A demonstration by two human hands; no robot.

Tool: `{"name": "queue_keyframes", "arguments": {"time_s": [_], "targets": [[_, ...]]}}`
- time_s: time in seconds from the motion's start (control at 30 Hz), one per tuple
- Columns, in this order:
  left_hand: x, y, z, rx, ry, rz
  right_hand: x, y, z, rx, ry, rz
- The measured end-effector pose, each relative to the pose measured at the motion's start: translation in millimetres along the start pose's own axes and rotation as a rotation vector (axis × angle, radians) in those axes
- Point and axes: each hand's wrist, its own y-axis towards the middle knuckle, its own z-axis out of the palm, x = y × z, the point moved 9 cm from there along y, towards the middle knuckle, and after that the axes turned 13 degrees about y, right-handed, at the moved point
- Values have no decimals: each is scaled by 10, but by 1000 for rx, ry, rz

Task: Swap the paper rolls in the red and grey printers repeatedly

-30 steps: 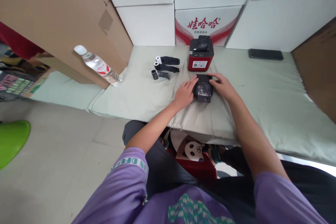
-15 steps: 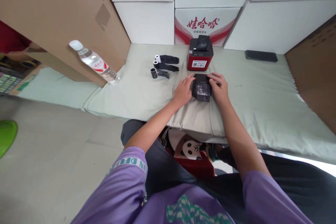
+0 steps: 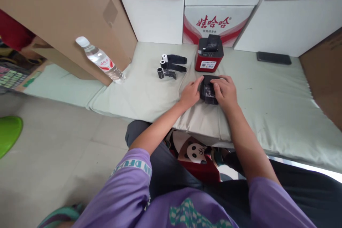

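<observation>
A small black portable printer [image 3: 207,89], with a dark printed paper strip hanging from its near side, lies on the pale green padded surface. My left hand [image 3: 190,94] holds its left side, the fingers pointing to its far left corner. From the right, my right hand [image 3: 226,91] grips it, with fingers laid across its top and covering part of it. Just behind stands a red and black receipt printer [image 3: 209,57] with black paper rising from its top. To the left, several small paper rolls [image 3: 160,73] lie with dark strips unrolled.
A clear water bottle [image 3: 104,62] leans against a large cardboard box [image 3: 69,14] at left. White cartons [image 3: 157,19] line the back. A black phone [image 3: 274,58] lies at back right, beside another brown box. A green object [image 3: 10,135] is at the floor's left edge.
My right hand has moved inward, its fingers now further over the top of the black printer. The left hand keeps its hold. The view has turned slightly left, and a shoe shows at lower left.
</observation>
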Motion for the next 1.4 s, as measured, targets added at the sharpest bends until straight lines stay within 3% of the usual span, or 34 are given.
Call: {"name": "queue_keyframes", "arguments": {"time_s": [0.2, 0.4, 0.7, 0.9, 1.07, 1.2, 1.4], "targets": [[-94, -28, -22, 43, 11, 48, -10, 12, 42, 37, 75, 142], [-63, -16, -59, 72, 115, -26, -165, -2, 18, 3, 129, 328], [-114, -69, -87, 41, 136, -53, -107, -88, 13, -22, 214, 303], [-52, -72, -119, -47, 61, -53, -260, -145, -63, -49, 259, 314], [-74, -66, -69, -1, 44, -29, -241, -137, -86, -53, 250, 284], [20, -38, -30, 1, -2, -84, -226, -135, -114, -85, 222, 304], [125, -27, 6, 86, -22, -229, -490, -224, -220, -160, 127, 411]]}}
